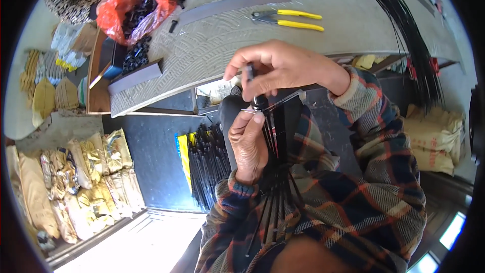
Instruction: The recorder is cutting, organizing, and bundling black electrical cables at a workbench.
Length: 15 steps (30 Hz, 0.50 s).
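Note:
Over my lap, my left hand is closed, thumb and fingers pinching the top end of a bundle of thin black rods. The rods fan out downward across my plaid clothing. Just above, my right hand is curled round a short dark tube-like piece, held upright and slightly blurred. Beneath that piece a black collar sits at the rods' top, close to my left thumb. One thin rod sticks out sideways to the right. My fingers partly hide where the parts meet.
On the table lie yellow-handled pliers, a flat grey strip and a red plastic bag of small black parts. Long black rods hang over the table's right side. More rods stand at lower left, beside wrapped packages.

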{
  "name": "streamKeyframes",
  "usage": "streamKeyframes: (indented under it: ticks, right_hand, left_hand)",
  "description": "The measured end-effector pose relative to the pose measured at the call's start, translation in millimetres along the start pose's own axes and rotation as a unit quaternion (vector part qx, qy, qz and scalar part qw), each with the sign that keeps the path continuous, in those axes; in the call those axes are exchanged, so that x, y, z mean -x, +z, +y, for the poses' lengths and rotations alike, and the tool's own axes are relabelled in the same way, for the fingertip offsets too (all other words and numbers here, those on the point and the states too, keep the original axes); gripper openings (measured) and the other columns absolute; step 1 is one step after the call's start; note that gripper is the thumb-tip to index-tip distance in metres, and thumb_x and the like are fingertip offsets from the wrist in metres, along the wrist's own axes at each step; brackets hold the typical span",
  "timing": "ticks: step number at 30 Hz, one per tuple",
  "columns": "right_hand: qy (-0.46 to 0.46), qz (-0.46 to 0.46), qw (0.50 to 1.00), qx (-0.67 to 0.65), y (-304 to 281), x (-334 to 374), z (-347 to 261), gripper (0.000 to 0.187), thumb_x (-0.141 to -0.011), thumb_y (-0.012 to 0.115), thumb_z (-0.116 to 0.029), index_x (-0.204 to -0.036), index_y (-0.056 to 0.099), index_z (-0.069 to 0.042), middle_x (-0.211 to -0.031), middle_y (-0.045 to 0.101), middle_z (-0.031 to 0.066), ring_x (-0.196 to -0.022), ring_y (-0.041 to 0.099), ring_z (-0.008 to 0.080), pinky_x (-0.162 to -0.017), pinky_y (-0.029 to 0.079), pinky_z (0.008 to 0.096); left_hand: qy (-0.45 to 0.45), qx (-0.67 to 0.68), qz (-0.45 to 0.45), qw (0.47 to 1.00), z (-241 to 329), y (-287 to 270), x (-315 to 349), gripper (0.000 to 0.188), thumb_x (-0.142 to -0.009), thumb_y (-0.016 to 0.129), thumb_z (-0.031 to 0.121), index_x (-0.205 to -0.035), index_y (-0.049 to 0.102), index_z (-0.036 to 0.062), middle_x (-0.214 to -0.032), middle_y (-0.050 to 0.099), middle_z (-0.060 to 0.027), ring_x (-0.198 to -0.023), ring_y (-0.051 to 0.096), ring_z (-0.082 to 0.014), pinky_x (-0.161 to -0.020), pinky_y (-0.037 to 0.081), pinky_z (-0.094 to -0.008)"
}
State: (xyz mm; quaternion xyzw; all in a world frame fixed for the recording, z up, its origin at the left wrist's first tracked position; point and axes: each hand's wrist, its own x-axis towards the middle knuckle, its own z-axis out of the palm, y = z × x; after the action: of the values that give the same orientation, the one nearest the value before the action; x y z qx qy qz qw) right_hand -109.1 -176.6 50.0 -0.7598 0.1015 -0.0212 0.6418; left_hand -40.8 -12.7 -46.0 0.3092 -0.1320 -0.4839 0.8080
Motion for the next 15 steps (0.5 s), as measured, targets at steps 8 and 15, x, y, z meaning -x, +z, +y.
streamKeyframes:
  ticks: [8, 15]
  right_hand:
    - [-0.082, 0.003, 0.997, 0.015, 8, -7, 15, 0.041, -0.078, 0.066, -0.010, -0.113, 0.047, 0.000, -0.079, 0.056, 0.0023, -0.074, 0.053, 0.0078, -0.063, 0.044, 0.0215]
    - [-0.118, 0.135, 0.952, 0.247, 25, -7, 6, 0.034, -0.076, 0.069, -0.018, -0.101, 0.049, -0.005, -0.056, 0.044, 0.0019, -0.050, 0.039, 0.0077, -0.046, 0.030, 0.0275]
  left_hand:
    - [-0.004, -0.027, 0.030, 0.999, 7, 8, 7, 0.019, -0.081, 0.058, -0.001, -0.100, 0.059, -0.0016, -0.093, 0.061, -0.0035, -0.083, 0.054, -0.0085, -0.082, 0.041, -0.0229]
    - [0.006, -0.027, 0.058, 0.998, 5, 6, 5, 0.031, -0.081, 0.060, 0.001, -0.111, 0.054, -0.0035, -0.092, 0.059, -0.0031, -0.083, 0.054, -0.0077, -0.080, 0.042, -0.0219]
